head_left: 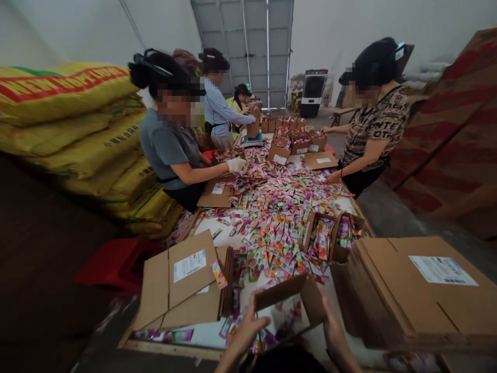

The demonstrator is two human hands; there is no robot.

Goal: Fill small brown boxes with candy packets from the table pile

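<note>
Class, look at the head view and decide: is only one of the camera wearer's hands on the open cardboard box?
No, the left hand grips the cardboard box at its left, and the right hand lies against its right side.

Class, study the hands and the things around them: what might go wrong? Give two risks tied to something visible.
1. The open brown cardboard carton between the left hand and right hand shows white tabletop and small colourful packets through it, so packets put in now might drop through.
2. One loose pink-and-orange packet lies near the edge of the flattened brown cardboard cartons stacked at left; a nudge might slide it off.
</note>
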